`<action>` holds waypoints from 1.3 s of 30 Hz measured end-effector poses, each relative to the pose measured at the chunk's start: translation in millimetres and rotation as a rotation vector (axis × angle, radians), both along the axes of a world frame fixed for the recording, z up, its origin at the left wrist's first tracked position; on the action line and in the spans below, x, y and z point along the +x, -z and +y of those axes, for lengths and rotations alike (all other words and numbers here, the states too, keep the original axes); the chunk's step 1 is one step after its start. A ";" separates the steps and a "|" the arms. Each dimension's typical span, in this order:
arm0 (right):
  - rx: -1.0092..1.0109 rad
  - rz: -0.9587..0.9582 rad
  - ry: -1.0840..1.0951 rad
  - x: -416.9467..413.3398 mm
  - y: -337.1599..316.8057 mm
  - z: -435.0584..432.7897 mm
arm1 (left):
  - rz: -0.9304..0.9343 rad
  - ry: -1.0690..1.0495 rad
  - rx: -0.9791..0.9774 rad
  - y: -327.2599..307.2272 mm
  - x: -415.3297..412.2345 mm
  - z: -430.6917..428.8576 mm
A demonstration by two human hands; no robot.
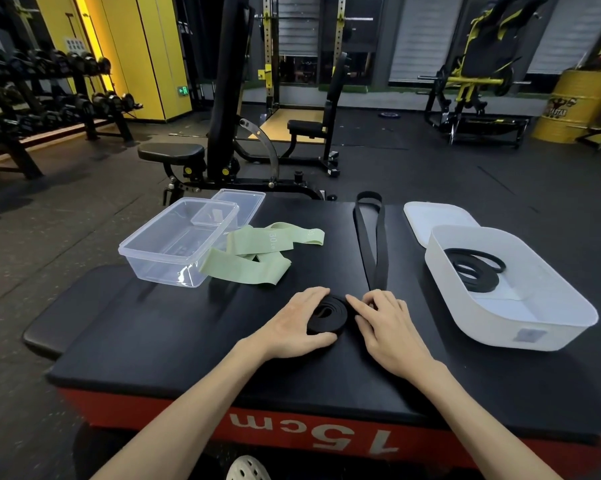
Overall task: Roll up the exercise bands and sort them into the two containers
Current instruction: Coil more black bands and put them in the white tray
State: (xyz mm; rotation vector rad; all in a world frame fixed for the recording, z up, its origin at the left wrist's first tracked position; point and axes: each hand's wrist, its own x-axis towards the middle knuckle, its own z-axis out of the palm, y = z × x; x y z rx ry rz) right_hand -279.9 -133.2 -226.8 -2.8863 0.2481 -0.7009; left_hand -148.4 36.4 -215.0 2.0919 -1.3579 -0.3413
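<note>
Black band (328, 315) coil is cupped on the near counter (188, 341) by the left grip (292, 322), fingers curled round it. The strap is pinched just right of the coil by the right grip (387, 323). The unrolled tail (372, 237) is laid straight away from both, so rolling likely runs forward; the white container (482, 327) is nearer the right grip.

Two containers on the platform (153, 323): clear container (160, 256) left, white container (500, 327) right. Two lids toward the far edge, clear lid (243, 199) and white lid (434, 216). Green bands (254, 261), two at least. One black band (372, 237) out; black coils (476, 268) boxed, count unclear.
</note>
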 end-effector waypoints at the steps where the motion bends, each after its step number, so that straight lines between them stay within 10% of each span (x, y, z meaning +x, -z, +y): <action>1: -0.001 -0.003 0.012 -0.2 0.2 0.0 | 0.007 0.002 0.001 0.5 1.3 0.8; 39: 0.052 -0.050 -0.016 -3.0 -1.6 2.7 | 0.095 -0.195 -0.099 6.6 -9.9 -4.7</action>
